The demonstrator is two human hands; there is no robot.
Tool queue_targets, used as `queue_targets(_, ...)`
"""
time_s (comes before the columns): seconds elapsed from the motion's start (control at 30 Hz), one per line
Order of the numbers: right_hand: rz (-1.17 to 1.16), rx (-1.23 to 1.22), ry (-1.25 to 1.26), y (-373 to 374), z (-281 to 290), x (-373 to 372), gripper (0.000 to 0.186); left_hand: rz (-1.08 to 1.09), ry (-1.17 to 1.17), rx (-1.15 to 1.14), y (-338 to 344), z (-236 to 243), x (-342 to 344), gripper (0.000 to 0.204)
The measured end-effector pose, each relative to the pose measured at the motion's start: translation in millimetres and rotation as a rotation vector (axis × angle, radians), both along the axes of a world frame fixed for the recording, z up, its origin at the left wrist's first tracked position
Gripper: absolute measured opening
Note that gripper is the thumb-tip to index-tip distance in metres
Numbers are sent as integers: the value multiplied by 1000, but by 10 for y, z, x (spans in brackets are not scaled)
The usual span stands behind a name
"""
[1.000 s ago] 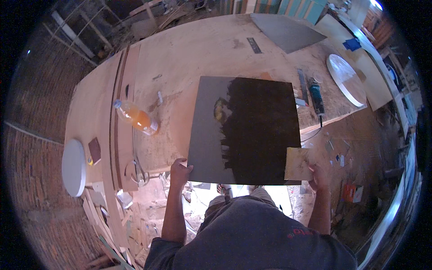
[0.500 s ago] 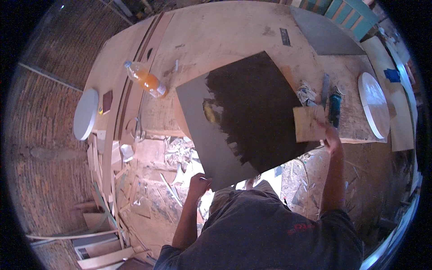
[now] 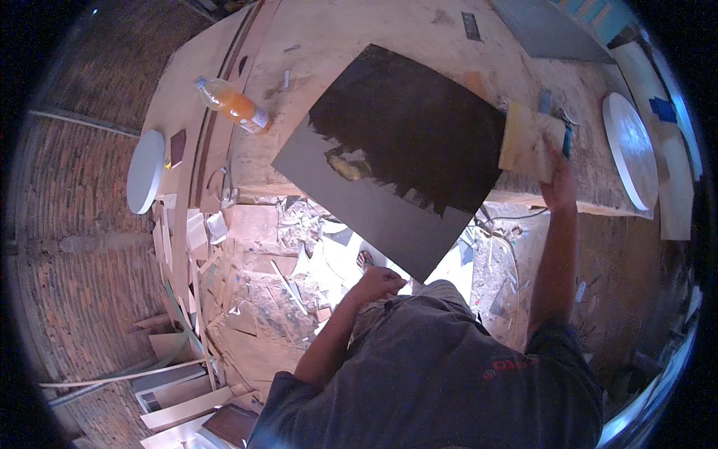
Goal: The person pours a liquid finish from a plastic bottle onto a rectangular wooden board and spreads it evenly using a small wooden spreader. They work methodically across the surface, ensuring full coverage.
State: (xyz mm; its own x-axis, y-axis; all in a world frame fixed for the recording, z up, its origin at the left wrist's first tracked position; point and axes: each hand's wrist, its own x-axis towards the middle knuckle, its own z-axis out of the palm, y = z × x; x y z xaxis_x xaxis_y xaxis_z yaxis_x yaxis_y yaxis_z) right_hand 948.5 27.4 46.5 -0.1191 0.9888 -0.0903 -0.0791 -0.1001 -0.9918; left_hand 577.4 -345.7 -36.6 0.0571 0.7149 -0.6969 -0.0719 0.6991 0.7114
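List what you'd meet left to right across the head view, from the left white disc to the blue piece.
Left white disc → small red-brown rectangle → bottle of orange liquid → dark-smeared grey panel → yellowish rectangular piece → right white disc → blue piece.

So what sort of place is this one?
Probably a woodworking or furniture workshop, a fairly rough one: there's a broad, stained wooden worktable, loose wood strips lie in a cluttered heap at lower left, and a gray panel is partly covered in dark coating.
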Motion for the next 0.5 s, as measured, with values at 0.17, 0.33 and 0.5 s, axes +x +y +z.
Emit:
queue_targets(0.17, -107, -185, -9, -1063, -537, 344, 49, 553, -47, 73, -73, -57, -1054, 27)
queue_targets(0.33, -198, -449, 601, -2084, -879, -117, 49, 522, 1015, 314, 358, 62, -2386, 52)
queue_targets(0.5, -209, -360, 255, -2620, -1110, -605, 52, 473, 1224, 519, 970, -106, -3194, 74)
